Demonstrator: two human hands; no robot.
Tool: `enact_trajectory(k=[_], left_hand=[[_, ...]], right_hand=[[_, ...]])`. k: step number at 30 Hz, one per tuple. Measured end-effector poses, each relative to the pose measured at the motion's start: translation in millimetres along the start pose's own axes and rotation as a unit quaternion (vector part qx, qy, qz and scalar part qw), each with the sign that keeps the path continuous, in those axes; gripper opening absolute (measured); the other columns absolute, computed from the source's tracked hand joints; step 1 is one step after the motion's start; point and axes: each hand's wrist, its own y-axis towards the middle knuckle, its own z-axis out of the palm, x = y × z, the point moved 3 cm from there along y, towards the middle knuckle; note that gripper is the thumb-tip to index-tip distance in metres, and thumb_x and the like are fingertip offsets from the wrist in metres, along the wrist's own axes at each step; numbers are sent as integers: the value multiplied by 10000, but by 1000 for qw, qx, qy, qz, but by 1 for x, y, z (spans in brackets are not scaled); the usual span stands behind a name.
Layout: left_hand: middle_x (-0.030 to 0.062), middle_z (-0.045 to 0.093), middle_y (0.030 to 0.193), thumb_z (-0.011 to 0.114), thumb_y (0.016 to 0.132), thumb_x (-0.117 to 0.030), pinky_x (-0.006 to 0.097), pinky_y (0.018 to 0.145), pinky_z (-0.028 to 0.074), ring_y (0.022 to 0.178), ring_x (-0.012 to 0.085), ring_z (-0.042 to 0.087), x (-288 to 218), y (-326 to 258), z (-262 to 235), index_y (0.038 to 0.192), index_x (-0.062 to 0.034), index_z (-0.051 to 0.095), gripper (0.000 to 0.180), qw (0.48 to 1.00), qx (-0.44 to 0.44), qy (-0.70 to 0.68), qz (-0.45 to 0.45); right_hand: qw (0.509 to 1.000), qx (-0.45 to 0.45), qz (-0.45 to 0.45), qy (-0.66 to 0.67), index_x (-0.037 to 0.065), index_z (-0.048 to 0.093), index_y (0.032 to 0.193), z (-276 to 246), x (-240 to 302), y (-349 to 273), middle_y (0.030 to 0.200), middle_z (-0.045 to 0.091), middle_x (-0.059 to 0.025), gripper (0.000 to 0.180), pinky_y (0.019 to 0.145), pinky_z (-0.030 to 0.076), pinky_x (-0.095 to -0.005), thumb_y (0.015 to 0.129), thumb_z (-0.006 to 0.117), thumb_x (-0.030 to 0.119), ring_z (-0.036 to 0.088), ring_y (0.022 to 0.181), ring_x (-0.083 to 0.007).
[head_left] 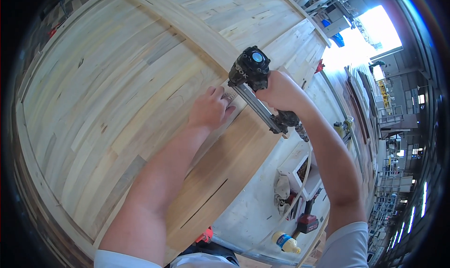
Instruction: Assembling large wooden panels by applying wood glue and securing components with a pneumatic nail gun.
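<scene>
the right hand (pixel 281 92) is clenched around the black nail gun (pixel 253 73), its nose set on the wooden strip (pixel 187 24) that crosses the big wooden panel (pixel 108 99). the left hand (pixel 211 109) lies flat beside it, fingers released, pressing the strip. no nail heads can be seen, so the fastening seems only partly done.

A white, open-topped cardboard box (pixel 294 170) sits on the pale desk (pixel 253 212) at lower right; nearer the edge lies a yellow plastic bottle with a blue label band (pixel 286 242). No signs or screens are legible.
</scene>
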Motion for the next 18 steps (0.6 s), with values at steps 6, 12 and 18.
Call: enact_trajectory(k=[6,12,18], left_hand=[[50,596,962,650,846,-289,365,796,541,985,227,588,-1,0,-3,823,-99,710,200,1000,15,-17,-1],[78,633,952,549,812,-122,399,804,535,1025,254,597,14,4,7,847,-90,696,155,990,-71,-99,-72],[76,647,948,527,803,-83,385,823,521,1018,255,606,18,2,12,856,-102,695,177,990,-46,-97,-90]], right_hand=[[995,18,78,67,-85,593,760,-1,-21,-65,618,541,-242,290,559,467,-399,660,659,179,592,565,-320],[997,3,43,63,-48,609,769,17,-18,-85,559,566,-102,227,523,445,-334,688,691,148,557,521,-161],[996,5,45,73,-60,587,774,25,-9,-81,554,528,-137,253,533,446,-361,684,693,151,514,517,-164]])
